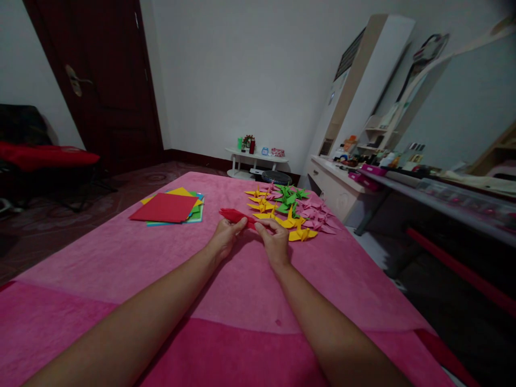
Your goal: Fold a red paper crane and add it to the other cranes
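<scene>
Red folded paper [231,215], cranes [287,201] beside right hand [277,243], sheets [165,208] left

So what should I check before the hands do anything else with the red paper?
1. Left hand gripping the red folded paper: ok, its thumb presses on top.
2. Right hand gripping too: ok, it pinches the end nearer the cranes.
3. Right hand clear of the yellow origami cranes: cannot tell, they overlap in this view.
4. Origami sheets away from both hands: ok, they lie off to the left.
5. Sheets stacked neatly: not ok, they are fanned at different angles.
6. Creases sharp: cannot tell, too small here.
</scene>
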Available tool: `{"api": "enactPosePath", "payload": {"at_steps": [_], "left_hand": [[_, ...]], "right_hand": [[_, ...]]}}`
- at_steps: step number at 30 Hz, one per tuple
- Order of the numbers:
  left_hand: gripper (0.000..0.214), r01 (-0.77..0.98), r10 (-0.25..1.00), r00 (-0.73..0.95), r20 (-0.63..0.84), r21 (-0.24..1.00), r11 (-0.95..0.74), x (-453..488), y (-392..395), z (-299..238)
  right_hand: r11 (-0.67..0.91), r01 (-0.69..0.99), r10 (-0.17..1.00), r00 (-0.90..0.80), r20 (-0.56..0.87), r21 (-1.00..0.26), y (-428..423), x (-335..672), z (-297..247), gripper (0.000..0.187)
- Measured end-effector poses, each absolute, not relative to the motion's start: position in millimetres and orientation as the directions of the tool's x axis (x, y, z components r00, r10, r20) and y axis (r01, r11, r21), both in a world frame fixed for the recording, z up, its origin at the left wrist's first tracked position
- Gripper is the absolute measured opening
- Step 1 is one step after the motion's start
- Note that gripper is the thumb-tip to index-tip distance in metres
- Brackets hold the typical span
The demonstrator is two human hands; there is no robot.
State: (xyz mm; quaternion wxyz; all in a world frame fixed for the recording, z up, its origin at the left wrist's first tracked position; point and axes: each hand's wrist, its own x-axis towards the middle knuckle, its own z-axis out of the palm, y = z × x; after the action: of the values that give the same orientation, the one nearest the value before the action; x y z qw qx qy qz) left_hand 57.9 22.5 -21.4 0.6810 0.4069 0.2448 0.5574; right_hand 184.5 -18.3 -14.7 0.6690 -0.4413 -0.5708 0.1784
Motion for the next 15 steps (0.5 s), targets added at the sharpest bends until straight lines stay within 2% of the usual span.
{"api": "enactPosePath", "payload": {"at_steps": [4,9,15], "left_hand": [[0.029,-0.594,0.964,0.258,0.057,0.796,0.112,60.1,18.7,-18.3],[0.030,-0.566,0.941,0.338,0.014,0.802,0.191,58.5,19.9,-19.2],[0.027,-0.587,0.955,0.295,0.003,0.790,0.179,60.8,20.9,-21.9]], "right_hand": [[0.533,0.251,0.744,0.314,0.589,-0.808,-17.5,184.7,-15.2,0.012],[0.545,0.284,0.726,0.312,0.613,-0.789,-17.6,184.2,-14.1,0.011],[0.526,0.330,0.735,0.288,0.614,-0.784,-17.1,183.6,-14.0,0.009]]}}
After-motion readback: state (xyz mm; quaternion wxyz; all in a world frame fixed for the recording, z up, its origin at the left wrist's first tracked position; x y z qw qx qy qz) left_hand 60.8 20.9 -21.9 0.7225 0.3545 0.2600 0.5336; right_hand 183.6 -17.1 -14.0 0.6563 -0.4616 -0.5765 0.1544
